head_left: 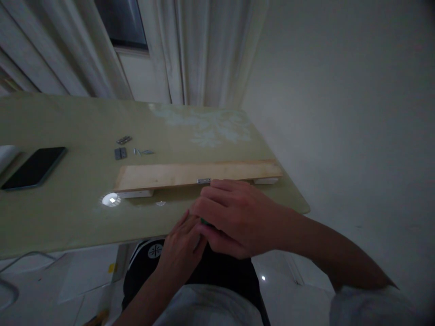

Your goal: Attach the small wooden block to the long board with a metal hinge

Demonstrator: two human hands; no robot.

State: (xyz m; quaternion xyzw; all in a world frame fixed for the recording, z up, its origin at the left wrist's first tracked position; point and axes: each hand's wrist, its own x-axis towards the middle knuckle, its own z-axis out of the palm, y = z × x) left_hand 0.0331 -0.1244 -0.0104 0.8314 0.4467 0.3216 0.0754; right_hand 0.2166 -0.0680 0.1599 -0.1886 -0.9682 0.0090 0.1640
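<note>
My right hand [234,217] is curled shut at the near edge of the table, just in front of a wooden board [193,174]. A small green thing [205,222] peeks out under its fingers; I cannot make out what it is. My left hand [181,246] sits below and left of the right one, fingers pressed up against it, touching the same spot. A small metal hinge [204,181] is set on the board's near edge, right above my right knuckles. The board rests on two white blocks [136,194].
A greenish glass-topped table [68,203] carries a dark phone [34,166] at the left, two loose hinges [120,153] and a few screws [142,152] behind the board. Curtains and a window stand behind. A white wall is on the right.
</note>
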